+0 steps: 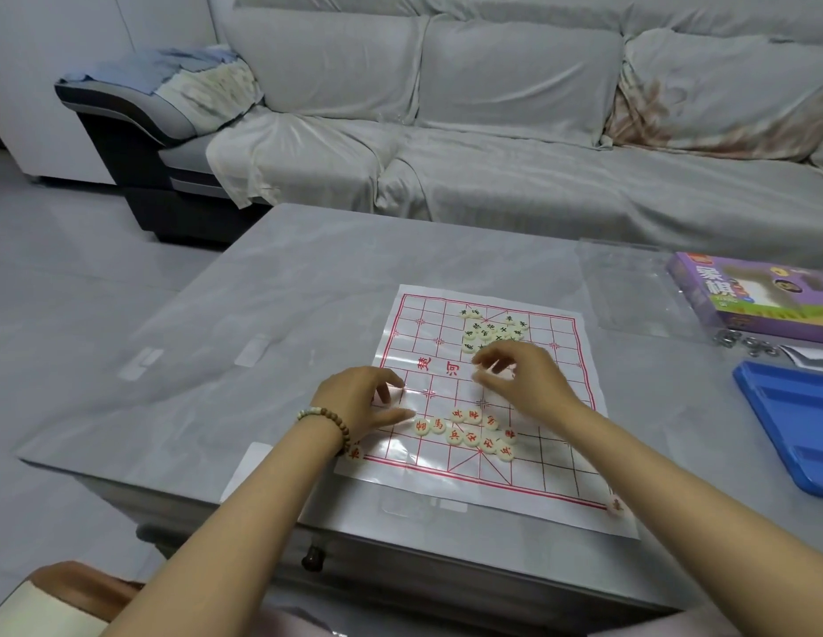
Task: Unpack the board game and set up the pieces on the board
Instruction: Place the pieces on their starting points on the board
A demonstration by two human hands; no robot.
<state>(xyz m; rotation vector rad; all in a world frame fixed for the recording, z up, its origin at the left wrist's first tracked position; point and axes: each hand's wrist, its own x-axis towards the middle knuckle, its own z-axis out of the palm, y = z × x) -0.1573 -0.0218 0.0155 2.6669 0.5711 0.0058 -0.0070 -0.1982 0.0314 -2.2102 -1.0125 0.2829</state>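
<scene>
My red-lined white paper board [423,328] lies open, round cream pieces [464,436] mostly heaped; left hand [363,397] and right hand [529,379] half-curled, grip unclear.

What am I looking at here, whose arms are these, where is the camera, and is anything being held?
There is no machine: a person wears one camera on the head, looking down at their own arms. The left hand, with a bead bracelet, and the right hand reach over a paper board with a red grid, on a grey table. Round cream pieces lie in two heaps on it: red-lettered ones near the person, dark-lettered ones farther off. To the right lie a purple box and a blue tray; a sofa stands behind. Both hands have bent fingers, but whether either holds a piece is unclear.
</scene>
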